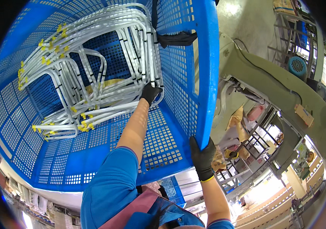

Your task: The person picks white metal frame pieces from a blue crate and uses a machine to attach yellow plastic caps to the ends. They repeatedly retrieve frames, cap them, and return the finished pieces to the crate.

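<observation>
A large blue plastic basket (151,152) with perforated walls holds a pile of bent white metal tubes (94,24) with yellow end caps and black marks. My left hand (150,94), in a black glove, reaches down into it and closes round a bent white tube at the pile's right end; the fingertips are partly hidden. At the basket's right side my right hand (203,158), also black-gloved, grips the top rim, thumb and fingers on either side of the blue edge.
Black cloth (177,39) is tied through the basket's right wall. Beyond that wall stands a large green machine (258,72) with a trailing black cable. Metal frames and brown paper (236,118) lie under it. A blue round motor cover (297,66) sits farther right.
</observation>
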A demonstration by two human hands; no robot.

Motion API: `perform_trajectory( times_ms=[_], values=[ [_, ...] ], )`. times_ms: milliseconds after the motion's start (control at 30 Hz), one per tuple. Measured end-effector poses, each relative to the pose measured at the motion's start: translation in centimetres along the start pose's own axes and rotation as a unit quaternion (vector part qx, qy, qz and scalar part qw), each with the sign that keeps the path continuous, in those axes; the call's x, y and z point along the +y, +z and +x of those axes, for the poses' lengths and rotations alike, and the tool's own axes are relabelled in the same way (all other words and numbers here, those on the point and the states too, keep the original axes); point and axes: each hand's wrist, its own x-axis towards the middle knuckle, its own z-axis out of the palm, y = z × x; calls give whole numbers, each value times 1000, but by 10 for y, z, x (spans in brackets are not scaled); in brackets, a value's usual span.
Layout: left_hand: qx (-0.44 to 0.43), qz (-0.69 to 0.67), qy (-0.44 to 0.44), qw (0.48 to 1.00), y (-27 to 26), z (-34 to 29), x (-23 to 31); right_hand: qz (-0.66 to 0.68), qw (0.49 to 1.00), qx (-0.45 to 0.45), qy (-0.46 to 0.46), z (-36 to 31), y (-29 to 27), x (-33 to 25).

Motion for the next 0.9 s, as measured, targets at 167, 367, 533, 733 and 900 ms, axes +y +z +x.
perform_trajectory(
  times_ms=[167,367,533,733,900],
  values=[
    [-120,-78,25,989,-6,5,3,-41,999,1,-11,0,0,6],
    [-228,-267,75,933,-15,-18,11,0,1000,4,-4,-1,3,13],
    [-308,-360,13,881,-25,-53,31,-25,999,8,-36,2,2,9],
    [-124,-77,69,987,-7,-29,22,-56,998,-4,-17,2,-1,7],
    [-182,-159,69,968,6,3,-13,-15,999,7,-42,1,3,17]
  ],
)
